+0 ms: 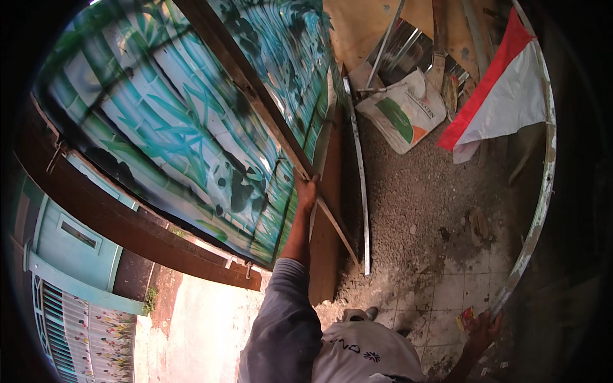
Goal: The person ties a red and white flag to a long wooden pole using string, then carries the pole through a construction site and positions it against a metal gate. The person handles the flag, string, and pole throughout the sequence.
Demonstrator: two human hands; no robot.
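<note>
My left hand (306, 190) reaches forward and is closed round a long wooden batten (252, 86), which slants across a painted panel (185, 121) of bamboo and pandas. Low on the right, my right hand (483, 330) has its fingers curled at the lower end of a long, worn, whitish pole (541, 191). The pole looks curved by the lens. Against its upper part hangs a red and white flag (501, 96). A small red and yellow packet (469, 318) shows beside the right hand's fingers; whether the hand touches it, I cannot tell.
A thin pale strip (359, 172) stands right of the panel. Behind it, a white sack (408, 110) with a green print lies among boards and scraps. The rough floor (421, 191) meets dirty tiles (440, 290). On the left are a bright pavement (198, 325) and a gate (83, 332).
</note>
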